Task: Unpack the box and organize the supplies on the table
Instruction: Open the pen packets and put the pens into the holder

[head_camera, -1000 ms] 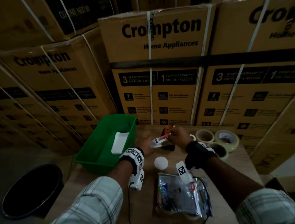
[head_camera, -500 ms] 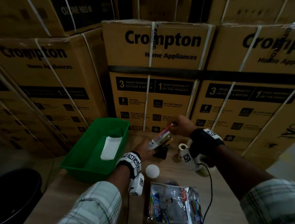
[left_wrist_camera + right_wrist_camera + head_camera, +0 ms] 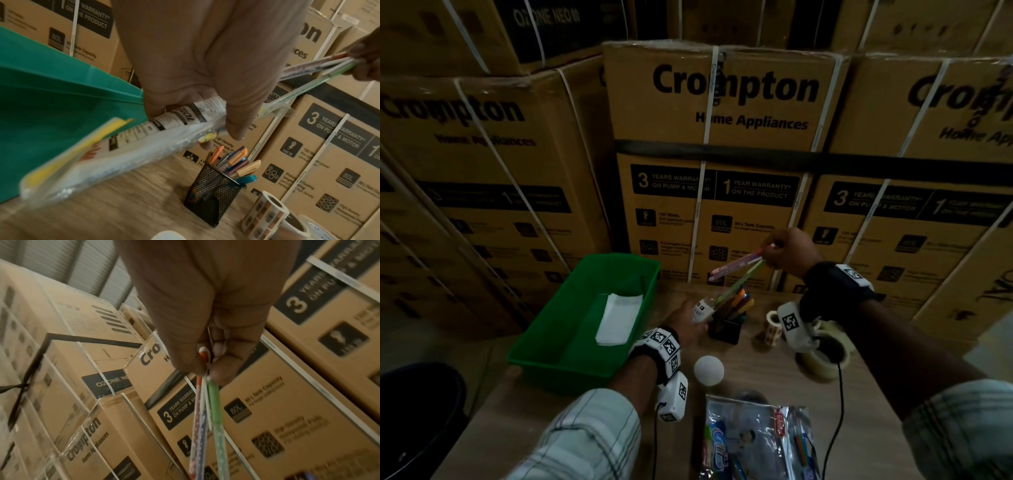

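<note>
My left hand (image 3: 688, 323) grips a clear plastic pen packet (image 3: 702, 308) with a printed label, tilted just above the black mesh pen holder (image 3: 724, 330). In the left wrist view the thumb and fingers (image 3: 236, 126) curl round that packet (image 3: 123, 154). My right hand (image 3: 789, 251) is raised up and to the right, pinching the ends of several thin pens (image 3: 739, 265), red, blue and green. Their lower ends still reach the packet's mouth. The right wrist view shows the pinch (image 3: 205, 369) on the pens (image 3: 205, 418). The holder (image 3: 211, 194) holds several coloured pens.
A green bin (image 3: 558, 373) with a white pad (image 3: 619, 318) stands at the left. On the table lie a white ball (image 3: 709, 370), a label roll (image 3: 772, 329), tape rolls (image 3: 825, 359) and a bag of supplies (image 3: 756, 442). Stacked cartons wall the back. A black bucket (image 3: 417, 418) is on the floor.
My right hand has risen up and to the right, drawing the pens out of the packet. The left hand has kept its hold on the packet over the holder.
</note>
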